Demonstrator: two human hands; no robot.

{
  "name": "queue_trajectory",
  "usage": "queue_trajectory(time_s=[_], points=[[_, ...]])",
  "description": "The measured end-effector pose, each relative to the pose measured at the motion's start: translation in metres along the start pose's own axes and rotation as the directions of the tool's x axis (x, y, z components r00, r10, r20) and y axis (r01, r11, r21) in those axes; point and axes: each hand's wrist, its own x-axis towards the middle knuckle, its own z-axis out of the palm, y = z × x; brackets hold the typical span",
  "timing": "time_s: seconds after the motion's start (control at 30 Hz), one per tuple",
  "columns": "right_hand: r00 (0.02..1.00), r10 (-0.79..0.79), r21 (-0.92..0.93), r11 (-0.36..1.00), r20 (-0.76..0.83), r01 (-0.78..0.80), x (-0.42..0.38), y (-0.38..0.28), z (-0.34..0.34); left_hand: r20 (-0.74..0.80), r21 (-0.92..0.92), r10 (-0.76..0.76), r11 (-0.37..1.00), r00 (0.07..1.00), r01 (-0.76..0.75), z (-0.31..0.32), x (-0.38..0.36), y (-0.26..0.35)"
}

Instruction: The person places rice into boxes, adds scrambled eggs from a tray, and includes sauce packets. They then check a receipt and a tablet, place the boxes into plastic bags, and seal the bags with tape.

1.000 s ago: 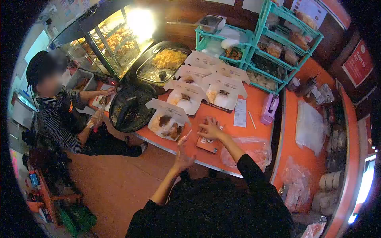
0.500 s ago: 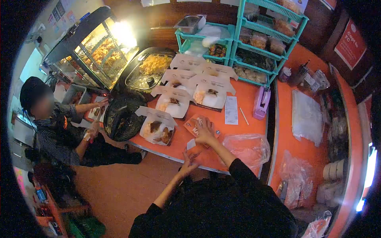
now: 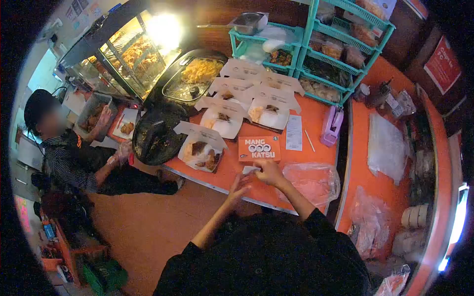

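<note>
A closed orange takeaway box (image 3: 259, 148) printed "MANG KATSU" lies on the orange counter in front of me. My right hand (image 3: 270, 174) is at its near edge, fingers curled and pinched by a small white piece (image 3: 250, 169), perhaps a flap or paper slip. Just left of it, my left hand (image 3: 239, 188) has its fingers stretched apart near that piece, holding nothing visible. Left of the closed box stands an open food box (image 3: 201, 154) with rice and brown pieces. Several more open filled boxes, including one box (image 3: 223, 121), are lined up behind it.
A receipt (image 3: 294, 133), a white stick (image 3: 309, 140), a purple tape dispenser (image 3: 332, 126) and a clear plastic bag (image 3: 311, 183) lie right. Teal racks (image 3: 340, 64) stand behind. Left, a co-worker (image 3: 69, 148) handles food near a black round lid (image 3: 159, 135) and a lit display case (image 3: 131, 54).
My right hand has slid off the closed box's top to its near edge, uncovering the print. The box now sits straighter. The co-worker's hand has moved into a food tray. The view has shifted slightly.
</note>
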Motion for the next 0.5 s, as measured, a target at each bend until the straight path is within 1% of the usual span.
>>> queue_trajectory(time_s=[0.03, 0.07, 0.13, 0.17, 0.2, 0.23, 0.27, 0.3, 0.33, 0.37, 0.43, 0.47, 0.5], points=[[0.989, 0.004, 0.069, 0.998, -0.148, 0.007, -0.004, 0.004, 0.001, -0.013, -0.020, -0.045, 0.999, 0.999, 0.044, 0.000, 0.000, -0.001], [0.990, 0.000, 0.066, 0.998, -0.140, 0.010, -0.008, 0.005, -0.004, -0.020, -0.026, -0.042, 0.999, 0.999, 0.041, 0.001, -0.002, 0.001], [0.981, -0.071, -0.119, 0.992, -0.182, 0.050, -0.017, 0.004, -0.019, -0.102, -0.153, -0.163, 0.977, 0.981, 0.146, 0.003, -0.006, 0.007], [0.981, -0.072, -0.121, 0.991, -0.177, 0.051, -0.020, 0.001, -0.026, -0.104, -0.158, -0.162, 0.977, 0.981, 0.145, -0.001, -0.006, 0.006], [0.987, -0.087, -0.176, 0.982, -0.134, 0.063, -0.022, -0.002, -0.033, -0.175, 0.259, 0.061, 0.966, 0.983, -0.014, -0.007, -0.006, 0.007], [0.991, -0.095, -0.228, 0.971, -0.089, 0.073, -0.024, -0.004, -0.035, -0.147, 0.635, 0.287, 0.761, 0.947, -0.132, -0.011, -0.006, 0.007], [0.992, -0.092, -0.227, 0.971, -0.083, 0.072, -0.023, 0.003, -0.027, -0.151, 0.632, 0.283, 0.764, 0.947, -0.128, -0.007, -0.006, 0.017], [0.973, -0.215, -0.358, 0.918, -0.086, 0.171, -0.018, 0.018, -0.013, -0.024, 0.778, 0.315, 0.601, 0.949, -0.180, 0.002, -0.001, 0.037], [0.938, -0.338, -0.482, 0.836, -0.073, 0.263, -0.012, 0.032, -0.002, 0.107, 0.882, 0.319, 0.406, 0.942, -0.238, 0.007, 0.008, 0.053], [0.937, -0.342, -0.482, 0.834, -0.072, 0.268, -0.009, 0.040, 0.006, 0.104, 0.883, 0.322, 0.405, 0.941, -0.236, 0.010, 0.021, 0.060], [0.898, -0.432, -0.604, 0.738, -0.079, 0.302, -0.005, 0.052, 0.013, 0.308, 0.864, 0.452, 0.235, 0.838, -0.444, 0.019, 0.047, 0.074], [0.898, -0.433, -0.605, 0.736, -0.078, 0.303, -0.006, 0.051, 0.012, 0.307, 0.864, 0.453, 0.236, 0.837, -0.445, 0.020, 0.060, 0.077], [0.904, -0.422, -0.622, 0.725, -0.062, 0.296, -0.006, 0.051, 0.010, 0.387, 0.859, 0.460, 0.136, 0.799, -0.494, 0.018, 0.074, 0.076]])
